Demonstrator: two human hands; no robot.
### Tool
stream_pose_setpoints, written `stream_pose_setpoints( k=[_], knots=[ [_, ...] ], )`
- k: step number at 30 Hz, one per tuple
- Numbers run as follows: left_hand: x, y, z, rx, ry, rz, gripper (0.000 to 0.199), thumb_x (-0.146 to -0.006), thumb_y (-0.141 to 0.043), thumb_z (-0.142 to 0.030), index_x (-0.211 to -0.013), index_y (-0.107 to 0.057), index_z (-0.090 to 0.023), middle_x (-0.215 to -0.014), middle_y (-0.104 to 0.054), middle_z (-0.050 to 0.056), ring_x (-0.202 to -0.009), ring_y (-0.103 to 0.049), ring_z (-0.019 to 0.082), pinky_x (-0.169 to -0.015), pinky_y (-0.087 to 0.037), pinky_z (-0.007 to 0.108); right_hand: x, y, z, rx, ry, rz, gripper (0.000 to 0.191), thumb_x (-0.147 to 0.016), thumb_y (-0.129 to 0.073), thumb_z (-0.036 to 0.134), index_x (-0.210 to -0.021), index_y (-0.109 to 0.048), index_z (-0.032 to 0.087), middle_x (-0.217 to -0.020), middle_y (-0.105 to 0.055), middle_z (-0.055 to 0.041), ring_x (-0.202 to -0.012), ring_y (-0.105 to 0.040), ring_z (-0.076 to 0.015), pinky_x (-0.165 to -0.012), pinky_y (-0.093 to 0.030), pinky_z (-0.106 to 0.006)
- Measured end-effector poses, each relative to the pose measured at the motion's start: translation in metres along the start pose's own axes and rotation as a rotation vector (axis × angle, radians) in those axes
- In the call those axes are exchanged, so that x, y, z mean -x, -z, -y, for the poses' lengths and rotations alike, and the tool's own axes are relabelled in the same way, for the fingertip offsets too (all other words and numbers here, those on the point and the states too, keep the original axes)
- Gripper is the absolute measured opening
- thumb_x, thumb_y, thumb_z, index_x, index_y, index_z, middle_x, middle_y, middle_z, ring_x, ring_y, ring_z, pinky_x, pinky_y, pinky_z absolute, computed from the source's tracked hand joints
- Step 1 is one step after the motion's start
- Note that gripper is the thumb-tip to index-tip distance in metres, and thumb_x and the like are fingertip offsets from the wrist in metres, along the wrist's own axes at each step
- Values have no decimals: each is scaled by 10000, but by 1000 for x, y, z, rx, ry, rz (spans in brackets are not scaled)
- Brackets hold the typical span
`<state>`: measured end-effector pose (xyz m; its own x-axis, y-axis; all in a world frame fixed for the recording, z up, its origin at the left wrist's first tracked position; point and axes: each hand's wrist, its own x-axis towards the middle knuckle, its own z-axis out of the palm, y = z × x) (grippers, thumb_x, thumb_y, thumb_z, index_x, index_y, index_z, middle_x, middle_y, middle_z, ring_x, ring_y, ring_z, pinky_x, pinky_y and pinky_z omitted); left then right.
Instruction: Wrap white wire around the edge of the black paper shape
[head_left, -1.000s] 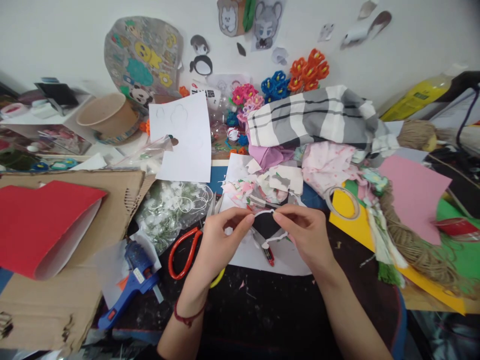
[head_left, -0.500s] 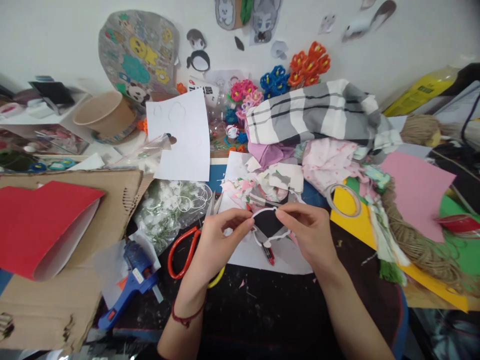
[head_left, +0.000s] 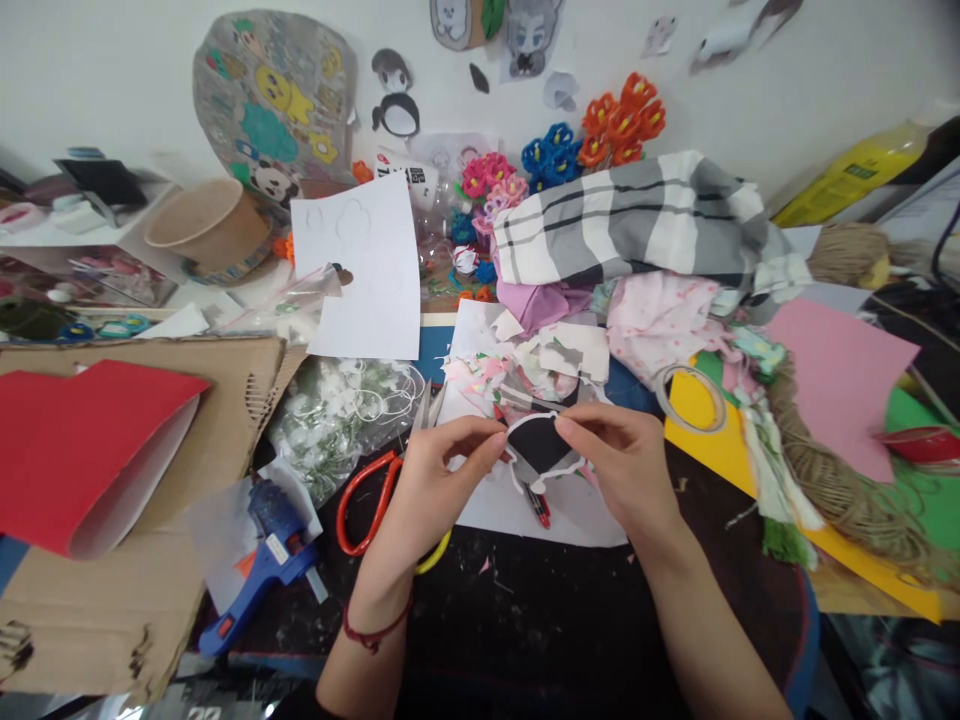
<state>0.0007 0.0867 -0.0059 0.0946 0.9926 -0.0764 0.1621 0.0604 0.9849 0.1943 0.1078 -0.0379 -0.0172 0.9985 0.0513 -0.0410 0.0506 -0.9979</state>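
Observation:
Between my hands is a small cutout [head_left: 541, 447] with a black and grey face and a white border. My left hand [head_left: 454, 475] pinches its left edge between thumb and fingers. At its upper right edge, my right hand [head_left: 626, 460] grips it the same way. Below the cutout a red and black pen [head_left: 538, 508] lies on a white sheet [head_left: 495, 505], partly covered. Fabric scraps [head_left: 544, 365] are heaped just behind it. Scissors with red and yellow handles [head_left: 364, 505] lie beside my left hand, partly hidden by my forearm.
At left are a blue glue gun [head_left: 274, 560], cardboard [head_left: 112, 620] and folded red paper [head_left: 90, 440]. A plastic bag of white-green sprigs [head_left: 337, 415] lies behind the scissors. At right sit a tape roll [head_left: 690, 398], twine [head_left: 832, 490] and pink paper [head_left: 840, 375]. Plaid cloth [head_left: 637, 220] is piled behind.
My hands keep the same hold on the cutout, which has barely shifted. The whole view has moved very slightly.

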Motion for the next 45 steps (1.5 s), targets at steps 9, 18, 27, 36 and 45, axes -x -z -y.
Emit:
stream_pose_setpoints(
  k=[9,18,27,36,45],
  knots=[
    [0,-1,1,-62,-17,-19,224,-928,-603,-311,-817,-721,-157,-632,-633,-12,-607,-557,92,-581,-430,185,0,1,2,21,2,6,81,-801,-761,211,-734,-762,257,-710,-725,35,-655,-623,-107,-610,-510,-190],
    [0,-6,5,-42,-12,6,158,-894,-649,-290,-828,-713,-161,-758,-692,25,-688,-585,133,-653,-465,233,1,0,6,64,10,24,73,-802,-752,202,-763,-776,259,-741,-747,31,-677,-657,-117,-629,-517,-198],
    [2,-6,5,-60,-13,7,177,-902,-638,-300,-834,-715,-157,-770,-696,38,-712,-593,148,-666,-468,244,2,1,5,116,18,23,53,-800,-747,214,-769,-771,249,-739,-748,25,-659,-654,-121,-612,-515,-210],
    [1,-6,4,-62,-14,-2,165,-897,-642,-295,-835,-715,-161,-778,-703,41,-712,-601,155,-668,-475,247,2,1,5,127,24,17,42,-789,-755,219,-780,-773,256,-737,-750,19,-651,-659,-130,-600,-527,-223],
    [2,-6,4,-58,3,9,166,-896,-645,-294,-856,-724,-153,-799,-712,48,-736,-608,157,-685,-478,252,1,0,4,120,22,23,46,-788,-759,218,-785,-774,261,-723,-741,29,-644,-646,-118,-596,-519,-208]
  ],
)
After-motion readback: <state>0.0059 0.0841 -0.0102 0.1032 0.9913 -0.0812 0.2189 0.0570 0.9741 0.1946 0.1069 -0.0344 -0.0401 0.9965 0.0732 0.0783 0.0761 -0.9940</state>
